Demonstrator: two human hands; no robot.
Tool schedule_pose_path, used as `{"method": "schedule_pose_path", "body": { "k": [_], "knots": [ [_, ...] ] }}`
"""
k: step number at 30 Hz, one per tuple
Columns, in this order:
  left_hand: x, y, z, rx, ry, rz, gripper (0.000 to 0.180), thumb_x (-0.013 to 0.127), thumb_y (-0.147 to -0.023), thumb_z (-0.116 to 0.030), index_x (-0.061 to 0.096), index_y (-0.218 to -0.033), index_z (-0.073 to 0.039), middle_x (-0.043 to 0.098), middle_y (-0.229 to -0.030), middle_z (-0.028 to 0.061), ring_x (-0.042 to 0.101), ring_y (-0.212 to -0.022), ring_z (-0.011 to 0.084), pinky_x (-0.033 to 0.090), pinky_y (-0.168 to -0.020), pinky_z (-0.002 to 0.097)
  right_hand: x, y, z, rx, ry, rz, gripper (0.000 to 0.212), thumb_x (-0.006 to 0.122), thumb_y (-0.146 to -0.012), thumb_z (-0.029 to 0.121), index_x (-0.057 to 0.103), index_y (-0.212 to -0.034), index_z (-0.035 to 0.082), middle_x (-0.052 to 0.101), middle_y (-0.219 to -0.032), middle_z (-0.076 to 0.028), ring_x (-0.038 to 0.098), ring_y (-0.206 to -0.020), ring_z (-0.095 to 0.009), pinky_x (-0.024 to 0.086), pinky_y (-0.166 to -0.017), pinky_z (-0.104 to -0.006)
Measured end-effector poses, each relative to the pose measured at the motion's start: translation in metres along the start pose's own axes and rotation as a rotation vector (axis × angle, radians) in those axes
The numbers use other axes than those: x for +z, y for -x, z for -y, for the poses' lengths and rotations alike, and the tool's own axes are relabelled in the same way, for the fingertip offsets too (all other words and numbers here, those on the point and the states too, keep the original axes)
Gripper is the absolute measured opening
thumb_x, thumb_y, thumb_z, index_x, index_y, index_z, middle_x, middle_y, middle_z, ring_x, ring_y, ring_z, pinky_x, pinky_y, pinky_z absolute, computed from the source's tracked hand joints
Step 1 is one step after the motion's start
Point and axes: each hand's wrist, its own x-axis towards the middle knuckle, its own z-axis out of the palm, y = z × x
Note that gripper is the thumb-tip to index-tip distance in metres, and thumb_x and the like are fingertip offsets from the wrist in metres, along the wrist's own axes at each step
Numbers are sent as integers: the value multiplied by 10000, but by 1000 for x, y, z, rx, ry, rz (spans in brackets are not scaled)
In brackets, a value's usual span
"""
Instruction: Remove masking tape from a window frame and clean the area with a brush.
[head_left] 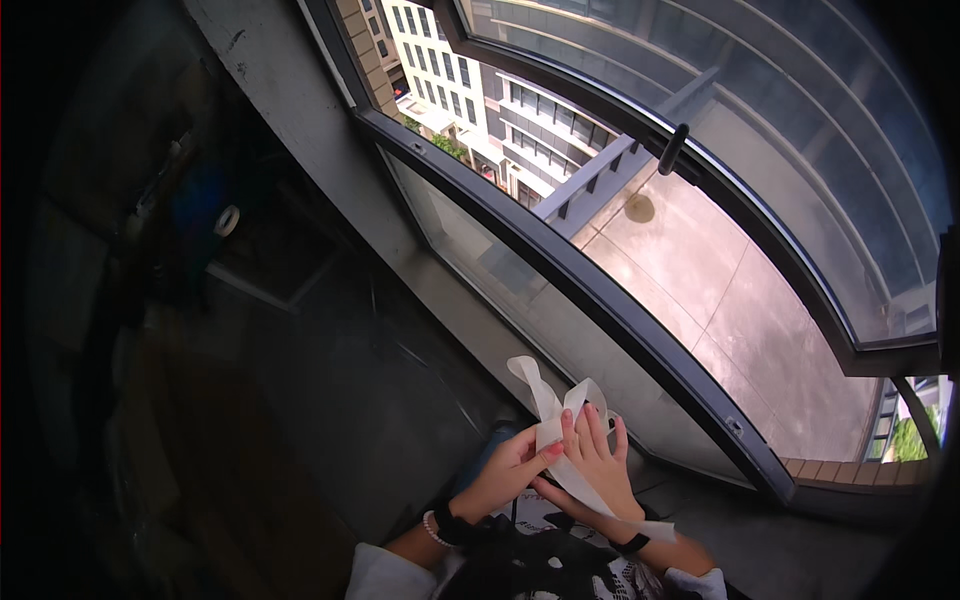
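Observation:
A long whitish strip (574,480), thin and tape-like, lies across the back of my right hand (600,465) and trails down to that wrist. Its other end stands up in loose loops above the fingers. The thumb and fingers of my left hand (508,468) are closed on the strip beside the right hand. My right hand has its fingers stretched out and apart, with part of the strip passing between or behind them. Whether the strip sticks to the skin, I cannot tell.
Ahead, a dark window frame (580,262) holds a lower glass pane. Above it, a tilted sash (800,272) with a black handle (673,150) stands outward over a paved terrace (700,280). A pale sill (400,245) runs along the window. In the dim left lies a whitish ring-shaped roll (227,220).

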Motion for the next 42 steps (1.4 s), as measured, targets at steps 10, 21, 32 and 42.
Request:
{"method": "schedule_pose_path", "body": {
  "k": [10,21,32,42],
  "knots": [
    [-62,7,-28,158,25,-240,323,460,-901,-50,432,-1207,50,574,-1090,110,579,-972,185,483,-833,288,18,-57,13,-121,-234,-5,902,642,-731,341,145,-1283,-170,270,-1277,-383,226,-1266,-461,173,-994,-568],
    [-221,-44,-139,547,-66,-203,721,453,-885,27,-42,-1399,-75,521,-1165,177,510,-1079,186,387,-921,285,33,-165,84,222,-151,-297,799,631,-728,190,186,-1345,-56,234,-1371,-288,235,-1283,-396,125,-1036,-514],
    [-437,109,-214,355,197,-1005,756,553,-830,-101,54,-1396,-57,424,-1263,204,469,-1123,290,381,-943,375,79,-344,201,-59,-206,-6,590,579,-812,288,346,-1280,15,250,-1331,-312,333,-1170,-449,257,-1001,-482],
    [-470,162,-208,488,-16,-1141,534,531,-867,-78,279,-1334,-22,407,-1274,172,450,-1114,248,374,-905,361,-14,-498,241,-316,-393,-454,572,619,-809,192,349,-1296,58,364,-1303,-184,443,-1127,-286,381,-937,-358]
  ]
}}
